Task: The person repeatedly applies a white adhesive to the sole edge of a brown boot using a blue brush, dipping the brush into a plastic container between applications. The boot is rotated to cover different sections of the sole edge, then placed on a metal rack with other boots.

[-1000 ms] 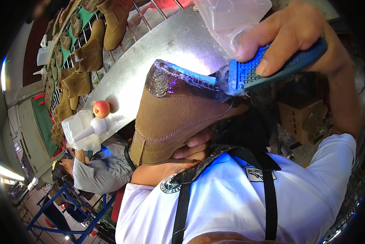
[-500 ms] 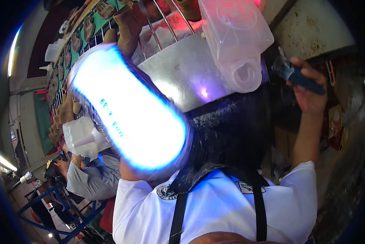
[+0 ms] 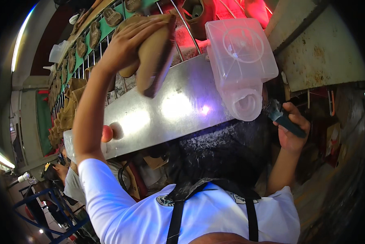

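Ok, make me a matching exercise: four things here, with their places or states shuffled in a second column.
1. tan boot
2. brush
3. plastic container
4. apple

A. red, at the left end of the metal table
B. gripped by the right hand
C. gripped by the left hand
D. translucent, at the table's right end

Pairs: 1-C, 2-B, 3-D, 4-A

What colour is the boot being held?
Tan brown; the boot shows best in the head view, though slightly blurred.
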Demonstrator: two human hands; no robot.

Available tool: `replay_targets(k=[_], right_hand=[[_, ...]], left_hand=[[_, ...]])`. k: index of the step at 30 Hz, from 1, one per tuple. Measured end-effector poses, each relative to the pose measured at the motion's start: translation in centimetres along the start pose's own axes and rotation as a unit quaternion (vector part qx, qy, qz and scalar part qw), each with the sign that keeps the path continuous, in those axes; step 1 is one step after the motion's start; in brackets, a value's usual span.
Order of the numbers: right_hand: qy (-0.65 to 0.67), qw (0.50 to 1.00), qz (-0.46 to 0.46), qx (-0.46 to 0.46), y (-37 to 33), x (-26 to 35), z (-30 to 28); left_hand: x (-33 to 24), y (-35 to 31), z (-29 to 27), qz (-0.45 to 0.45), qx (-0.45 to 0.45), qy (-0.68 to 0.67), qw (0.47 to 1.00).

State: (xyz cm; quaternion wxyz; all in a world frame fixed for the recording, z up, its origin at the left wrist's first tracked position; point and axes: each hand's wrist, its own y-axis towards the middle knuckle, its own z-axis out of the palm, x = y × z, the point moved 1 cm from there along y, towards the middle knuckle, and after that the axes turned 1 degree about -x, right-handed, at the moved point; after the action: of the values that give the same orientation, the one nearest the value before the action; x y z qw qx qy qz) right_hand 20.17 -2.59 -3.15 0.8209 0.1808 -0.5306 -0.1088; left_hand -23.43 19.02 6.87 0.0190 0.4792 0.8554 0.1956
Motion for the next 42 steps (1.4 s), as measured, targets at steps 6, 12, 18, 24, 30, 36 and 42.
replay_targets(k=[6, 12, 18, 24, 30, 36, 42], right_hand=[[0.031, 0.999, -0.012, 0.002, -1.5, -1.0, -0.5], [-0.042, 0.998, -0.025, 0.036, -1.3, -0.6, 0.5], [-0.073, 0.994, -0.049, 0.068, 0.4, 0.0, 2.0], [-0.318, 0.937, 0.085, 0.114, 2.9, 1.7, 4.4], [-0.446, 0.859, 0.098, 0.232, 4.8, 2.3, 5.7], [-0.519, 0.844, 0.025, 0.133, 3.5, 0.1, 6.1], [-0.505, 0.856, -0.102, 0.045, 2.1, -2.9, 3.9]], left_hand=[[6.9, 5.2, 6.0, 0.271, 0.165, 0.114, 0.942], [11.3, 3.8, 15.5, 0.323, 0.174, 0.144, 0.919], [10.2, 3.2, 16.4, 0.282, 0.109, 0.195, 0.933], [1.2, 0.5, 13.1, 0.076, 0.085, 0.16, 0.98], [-14.2, -10.6, 6.9, -0.211, -0.077, -0.034, 0.974], [-27.4, -18.9, 7.8, -0.444, -0.038, 0.008, 0.895], [-27.5, -19.5, 10.4, -0.431, -0.124, 0.135, 0.883]])
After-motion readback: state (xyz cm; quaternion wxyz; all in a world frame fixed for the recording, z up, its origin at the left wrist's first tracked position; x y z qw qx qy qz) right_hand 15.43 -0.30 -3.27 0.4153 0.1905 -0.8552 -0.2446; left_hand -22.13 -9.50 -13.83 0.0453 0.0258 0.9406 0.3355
